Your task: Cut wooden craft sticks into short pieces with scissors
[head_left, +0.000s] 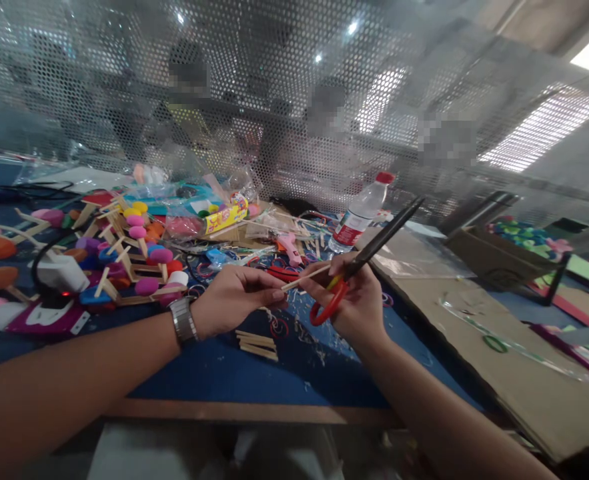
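Between my two hands lies a thin wooden stick (310,275). The thumb and fingers of my left hand (239,298), with a metal watch at the wrist, pinch its left end. My right hand (357,303) is closed around scissors (381,241) with red handles, and its fingertips also touch the stick's right part. The dark blades point up and away to the right, and I cannot tell whether they are apart. Below my hands, several short wooden sticks (257,345) lie side by side on the blue table (199,380).
Colourful pieces joined with wooden sticks (124,253) crowd the left, beside a white plug (61,273) with a red light. A pink glue gun (289,248) and a plastic bottle (357,217) stand behind my hands. Cardboard (474,333) covers the right; a perforated screen (274,100) rises behind.
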`<state>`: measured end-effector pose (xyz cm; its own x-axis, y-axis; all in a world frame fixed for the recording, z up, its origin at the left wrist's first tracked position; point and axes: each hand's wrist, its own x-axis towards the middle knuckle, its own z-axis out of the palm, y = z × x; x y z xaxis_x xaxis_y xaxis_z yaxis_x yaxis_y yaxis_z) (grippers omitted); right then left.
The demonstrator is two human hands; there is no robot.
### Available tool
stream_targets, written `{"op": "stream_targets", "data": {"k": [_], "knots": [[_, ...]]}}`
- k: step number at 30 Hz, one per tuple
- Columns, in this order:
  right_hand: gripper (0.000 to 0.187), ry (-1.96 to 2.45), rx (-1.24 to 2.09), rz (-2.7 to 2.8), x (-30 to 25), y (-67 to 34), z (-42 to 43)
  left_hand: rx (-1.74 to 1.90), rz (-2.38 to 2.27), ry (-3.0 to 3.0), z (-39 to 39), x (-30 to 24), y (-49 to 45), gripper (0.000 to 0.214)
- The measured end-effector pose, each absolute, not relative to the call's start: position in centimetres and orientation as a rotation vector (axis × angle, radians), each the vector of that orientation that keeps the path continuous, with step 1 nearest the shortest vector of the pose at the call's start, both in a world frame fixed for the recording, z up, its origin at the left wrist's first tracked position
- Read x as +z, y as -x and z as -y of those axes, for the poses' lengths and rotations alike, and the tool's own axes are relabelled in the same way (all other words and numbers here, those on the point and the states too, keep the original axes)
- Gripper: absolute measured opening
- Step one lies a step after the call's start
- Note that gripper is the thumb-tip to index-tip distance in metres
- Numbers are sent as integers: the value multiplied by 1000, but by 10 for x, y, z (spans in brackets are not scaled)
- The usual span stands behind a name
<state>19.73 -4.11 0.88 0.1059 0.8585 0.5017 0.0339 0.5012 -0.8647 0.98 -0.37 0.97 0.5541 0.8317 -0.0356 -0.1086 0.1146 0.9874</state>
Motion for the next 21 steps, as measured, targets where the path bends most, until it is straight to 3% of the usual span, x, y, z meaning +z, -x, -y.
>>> {"op": "stream_targets", "data": {"k": [11, 21], "knots": [[45, 907, 771, 1353, 8, -198, 39, 859, -704, -1361, 5, 5, -11, 18], [51, 981, 968, 1413, 4, -206, 30, 803, -877, -1984, 9, 0, -4, 13]]}}
